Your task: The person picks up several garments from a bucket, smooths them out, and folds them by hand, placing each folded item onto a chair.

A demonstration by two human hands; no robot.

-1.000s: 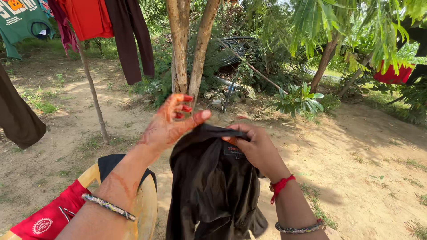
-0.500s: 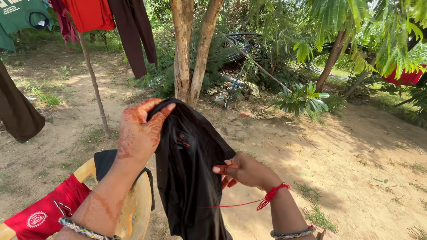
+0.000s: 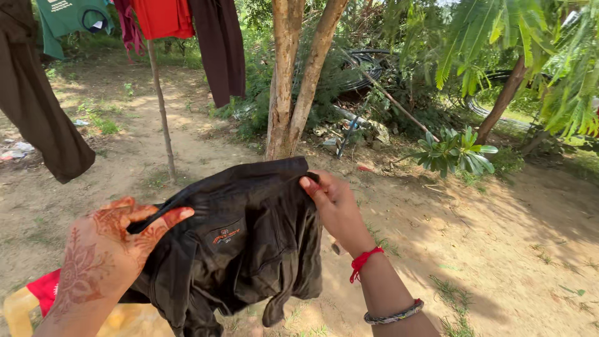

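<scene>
A dark brown-black garment is stretched between both hands at chest height, its waistband running from lower left to upper right. My left hand, patterned with henna, pinches the left end of the band. My right hand, with a red thread at the wrist, grips the right end with its fingers curled over the edge. The cloth hangs crumpled below, with a small orange label showing near the middle.
A yellow plastic chair with a red cloth sits at lower left. Clothes hang on a line: a brown garment, green shirt, red top, dark trousers. A thin pole and a forked tree trunk stand ahead on sandy ground.
The garment went from hanging bunched from my raised left hand to being spread sideways. My left hand dropped low left; my right hand rose to the band's other end.
</scene>
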